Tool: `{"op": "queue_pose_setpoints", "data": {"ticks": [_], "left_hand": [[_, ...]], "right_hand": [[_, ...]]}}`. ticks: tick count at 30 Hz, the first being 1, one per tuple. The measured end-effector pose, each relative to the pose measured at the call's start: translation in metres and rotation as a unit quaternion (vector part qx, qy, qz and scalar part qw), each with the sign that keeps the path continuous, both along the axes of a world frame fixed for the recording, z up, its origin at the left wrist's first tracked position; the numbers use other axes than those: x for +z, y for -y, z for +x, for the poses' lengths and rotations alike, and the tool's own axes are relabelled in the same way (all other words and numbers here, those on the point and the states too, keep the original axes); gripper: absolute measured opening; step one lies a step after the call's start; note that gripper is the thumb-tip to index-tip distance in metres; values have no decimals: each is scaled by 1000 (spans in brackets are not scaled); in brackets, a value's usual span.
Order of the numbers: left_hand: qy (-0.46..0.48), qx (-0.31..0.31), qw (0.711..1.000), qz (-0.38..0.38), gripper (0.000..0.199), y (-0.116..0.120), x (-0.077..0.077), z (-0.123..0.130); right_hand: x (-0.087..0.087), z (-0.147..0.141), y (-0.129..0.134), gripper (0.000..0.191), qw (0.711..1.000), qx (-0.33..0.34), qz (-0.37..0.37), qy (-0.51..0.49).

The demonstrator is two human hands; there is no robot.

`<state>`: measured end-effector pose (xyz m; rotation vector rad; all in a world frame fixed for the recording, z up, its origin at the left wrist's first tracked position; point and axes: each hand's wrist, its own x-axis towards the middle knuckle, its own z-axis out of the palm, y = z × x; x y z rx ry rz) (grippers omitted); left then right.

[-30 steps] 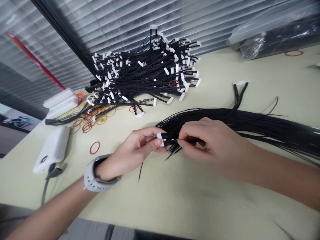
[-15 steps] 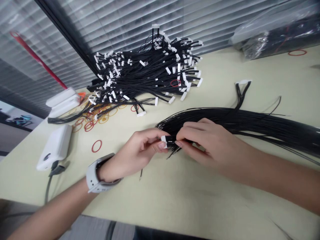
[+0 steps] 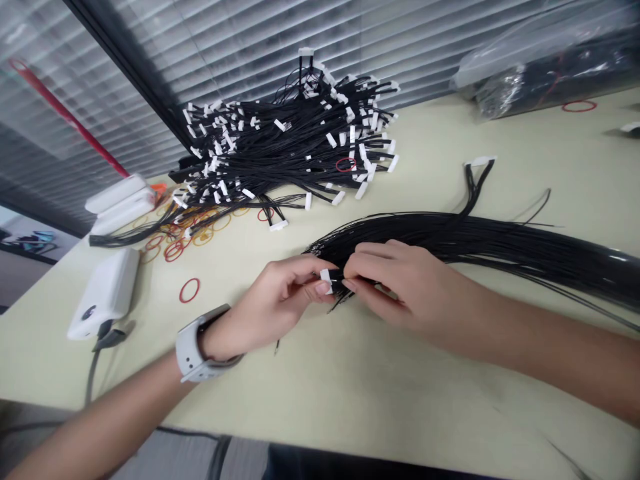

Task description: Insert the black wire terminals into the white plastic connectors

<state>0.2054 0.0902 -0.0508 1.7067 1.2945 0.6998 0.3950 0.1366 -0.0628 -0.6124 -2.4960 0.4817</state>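
Note:
Between the thumb and fingers of my left hand (image 3: 280, 293) is a white connector housing (image 3: 327, 281), its open end facing left. Close to its right side, my right hand (image 3: 395, 280) pinches black wire (image 3: 339, 279) that runs into the housing. Under and behind both hands lies a thick bundle of loose black wires (image 3: 505, 243), its tips near my left fingertips. Whether a single wire end is between the right fingertips is hidden. A finished-looking cable with a white connector (image 3: 480, 161) rests against the bundle's far side.
A big heap of black cables with white connectors (image 3: 290, 147) lies by the blinds. Red and yellow rubber bands (image 3: 200, 230) are scattered at its left. A white power bank (image 3: 107, 293) with a cable stands left. A plastic bag (image 3: 550, 73) sits at the back right.
The whole view has shifted slightly, so things appear a little further left. Both hands keep their grip, and the right fingertips remain close to the housing.

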Motion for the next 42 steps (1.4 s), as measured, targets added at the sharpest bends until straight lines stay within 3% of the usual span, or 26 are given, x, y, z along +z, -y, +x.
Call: {"op": "queue_pose_setpoints", "data": {"ticks": [15, 20, 31, 38, 42], "left_hand": [[-43, -41, 995, 81, 14, -1, -2, -3], [2, -41, 997, 69, 13, -1, -6, -2], [17, -64, 996, 53, 10, -2, -9, -2], [54, -53, 997, 6, 13, -3, -8, 4], [42, -29, 999, 19, 13, -2, -6, 4]], "right_hand": [[-4, -2, 2, 19, 1000, -8, -16, -2], [-7, -3, 6, 17, 998, -50, -47, -12], [-10, -3, 2, 15, 998, 20, -35, -39], [0, 0, 5, 15, 999, -38, -25, 27], [4, 1, 4, 16, 997, -50, -24, 44]]}}
